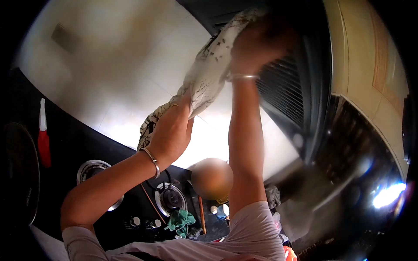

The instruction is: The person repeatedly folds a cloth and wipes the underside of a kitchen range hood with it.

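A white patterned cloth (211,71) stretches up from the middle of the view toward a dark slatted appliance (283,89). My left hand (172,132), with a bangle at its wrist, is closed around the cloth's lower part, and a darker patterned end hangs beside it. Higher up, my right hand (257,45) is against the cloth's upper part near the appliance. Its fingers are dark and blurred, so their grip cannot be made out.
Below lies a black stove top with a left burner (93,167) and a middle burner (171,199). A green cloth (180,221), a brown stick (201,213) and a red-and-white lighter-like object (43,145) lie there. White tiles (126,87) cover the wall.
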A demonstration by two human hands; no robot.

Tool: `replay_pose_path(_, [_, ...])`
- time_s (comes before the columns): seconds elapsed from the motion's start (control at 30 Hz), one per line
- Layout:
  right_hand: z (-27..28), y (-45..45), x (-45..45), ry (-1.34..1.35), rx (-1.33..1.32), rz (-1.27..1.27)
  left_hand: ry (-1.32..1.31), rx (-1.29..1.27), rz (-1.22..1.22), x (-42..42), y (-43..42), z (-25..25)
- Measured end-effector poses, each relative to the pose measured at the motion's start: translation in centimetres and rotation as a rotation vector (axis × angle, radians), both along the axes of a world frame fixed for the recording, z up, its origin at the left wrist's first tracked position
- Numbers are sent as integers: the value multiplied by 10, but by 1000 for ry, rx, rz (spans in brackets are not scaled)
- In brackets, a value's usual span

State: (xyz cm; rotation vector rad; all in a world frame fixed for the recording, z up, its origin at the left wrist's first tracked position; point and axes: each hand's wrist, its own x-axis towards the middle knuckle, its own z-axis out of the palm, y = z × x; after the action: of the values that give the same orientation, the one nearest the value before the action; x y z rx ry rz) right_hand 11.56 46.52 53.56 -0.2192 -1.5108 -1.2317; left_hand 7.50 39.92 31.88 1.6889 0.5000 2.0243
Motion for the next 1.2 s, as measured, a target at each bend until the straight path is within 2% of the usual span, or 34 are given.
replay_pose_path(0.1, [-3, 10, -3, 42, 94, -199, 19, -18, -18, 2, 0, -3])
replay_pose_path(0.13, [-10, 10, -4, 149, -245, -263, 13, -16, -3, 3, 1, -6])
replay_pose_path(0.23, [-22, 39, 7, 52, -253, -210, 32, -54, 20, 1, 4, -13])
replay_pose_path(0.33, [-42, 67, 29, 140, -394, -263, 120, -158, 1, -10, 6, -20])
replay_pose_path(0.43, [-64, 79, 50, 219, -444, -171, 201, -180, 18, -7, 16, -38])
replay_pose_path(0.5, [-75, 77, 70, 178, -434, -195, 291, -211, -13, -6, 19, -49])
replay_pose_path(0.57, [-87, 57, 71, 290, -634, 15, 317, -206, -39, -7, 21, -58])
replay_pose_path(0.63, [-99, 11, 51, 560, -1021, 479, 371, -237, -71, -8, 19, -65])
replay_pose_path(0.7, [-115, -9, 52, 519, -1014, 511, 387, -232, -79, -10, 20, -72])
replay_pose_path(0.77, [-127, -26, 62, 588, -1158, 593, 371, -253, -104, -11, 22, -82])
replay_pose_path(0.8, [-134, -33, 65, 604, -1209, 623, 464, -352, -178, -19, 20, -78])
replay_pose_path(0.97, [-169, -58, 83, 515, -1304, 688, 400, -372, -106, -29, 4, -78])
replay_pose_path(1.1, [-186, -73, 82, 442, -1204, 468, 239, -179, -9, -26, -17, -65])
replay_pose_path(1.17, [-193, -83, 81, 487, -1264, 597, 213, -92, -40, -25, -27, -56])
replay_pose_path(1.2, [-195, -89, 83, 552, -1352, 804, 209, -60, 31, -22, -31, -53])
